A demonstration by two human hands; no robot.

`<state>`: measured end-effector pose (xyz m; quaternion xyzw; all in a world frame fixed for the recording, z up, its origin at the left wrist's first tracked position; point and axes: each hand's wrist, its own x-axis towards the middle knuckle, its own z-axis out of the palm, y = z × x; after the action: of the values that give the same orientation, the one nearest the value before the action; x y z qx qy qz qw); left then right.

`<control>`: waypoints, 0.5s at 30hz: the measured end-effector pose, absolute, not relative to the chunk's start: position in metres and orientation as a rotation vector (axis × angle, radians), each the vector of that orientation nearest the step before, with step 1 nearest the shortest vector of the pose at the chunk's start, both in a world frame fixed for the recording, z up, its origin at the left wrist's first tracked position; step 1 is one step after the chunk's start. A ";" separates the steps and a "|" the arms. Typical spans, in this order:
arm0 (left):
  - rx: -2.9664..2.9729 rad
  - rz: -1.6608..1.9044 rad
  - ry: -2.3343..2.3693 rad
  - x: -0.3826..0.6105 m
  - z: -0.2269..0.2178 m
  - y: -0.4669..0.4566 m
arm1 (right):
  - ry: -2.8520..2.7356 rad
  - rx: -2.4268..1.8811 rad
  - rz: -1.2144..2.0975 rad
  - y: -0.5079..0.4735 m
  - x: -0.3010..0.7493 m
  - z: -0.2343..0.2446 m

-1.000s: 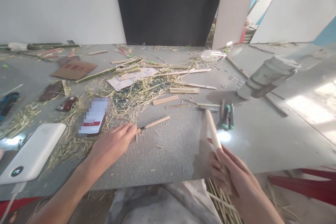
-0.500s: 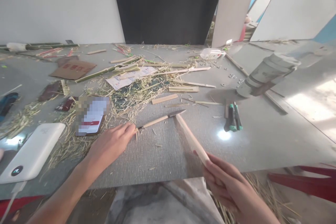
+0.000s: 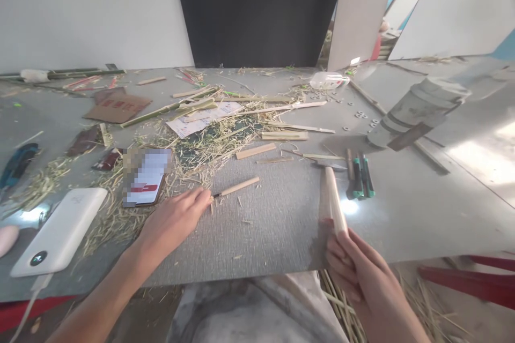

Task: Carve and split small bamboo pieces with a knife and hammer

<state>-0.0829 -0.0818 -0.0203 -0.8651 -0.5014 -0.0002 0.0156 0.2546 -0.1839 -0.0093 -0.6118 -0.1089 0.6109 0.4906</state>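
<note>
Now the left hand [image 3: 173, 222] lies flat at eight o'clock, fingertips pinning the near end of a thin bamboo stick [image 3: 239, 187] on the grey mat [image 3: 273, 230]. At four o'clock the right hand [image 3: 356, 268] clenches a wooden-handled knife [image 3: 333, 198], swung back from the stick's tip to point at twelve: probably between strokes.

You're in a small craft workshop, bamboo work by the look of it. Your grey tabletop [image 3: 281, 225] is littered with bamboo shavings [image 3: 201, 155], split strips [image 3: 284, 135] and green stalks [image 3: 161, 112], plus loose washers [image 3: 360, 116] and a few green-handled tools [image 3: 360, 177]. There's a wooden-handled tool [image 3: 333, 195] up front, scrap cardboard [image 3: 116, 108] off to the side, and a bundle of thin sticks [image 3: 336, 300] under the near edge. Plain bare walls [image 3: 80, 10] behind it all.
</note>
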 end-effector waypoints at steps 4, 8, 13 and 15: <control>-2.695 -0.003 -1.545 -0.085 -0.021 -0.083 | -0.322 -1.591 1.701 -0.186 0.251 -0.008; -2.694 0.001 -1.555 -0.086 -0.022 -0.083 | -0.334 -1.539 1.503 -0.184 0.249 -0.006; -2.713 0.002 -1.578 -0.086 -0.021 -0.083 | -0.333 -1.593 1.672 -0.185 0.245 -0.008; -2.715 0.013 -1.589 -0.086 -0.020 -0.083 | -0.345 -1.550 1.702 -0.185 0.246 -0.007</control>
<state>-0.0864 -0.0833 -0.0205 -0.8630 -0.5052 0.0042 -0.0020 0.2458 -0.1845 -0.0071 -0.6114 -0.1362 0.6715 0.3959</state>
